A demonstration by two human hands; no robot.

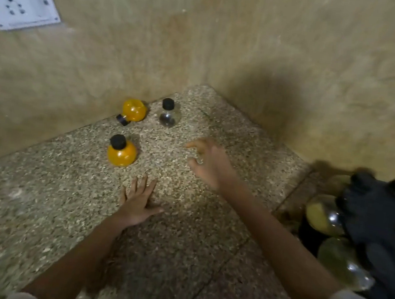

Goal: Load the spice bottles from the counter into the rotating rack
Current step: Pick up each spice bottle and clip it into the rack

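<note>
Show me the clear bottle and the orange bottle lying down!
Clear bottle point(168, 118), head view, on its see-through round belly.
Lying orange bottle point(134, 110), head view, on its round orange body.

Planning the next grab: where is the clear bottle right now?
Head view: the clear bottle stands near the back corner of the counter, just right of the tipped orange bottle and beyond the right hand.

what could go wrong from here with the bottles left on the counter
1. The far orange bottle seems to lie on its side; being round, it may roll when touched.
2. The right hand, open and close by, could knock the clear bottle over.
</note>
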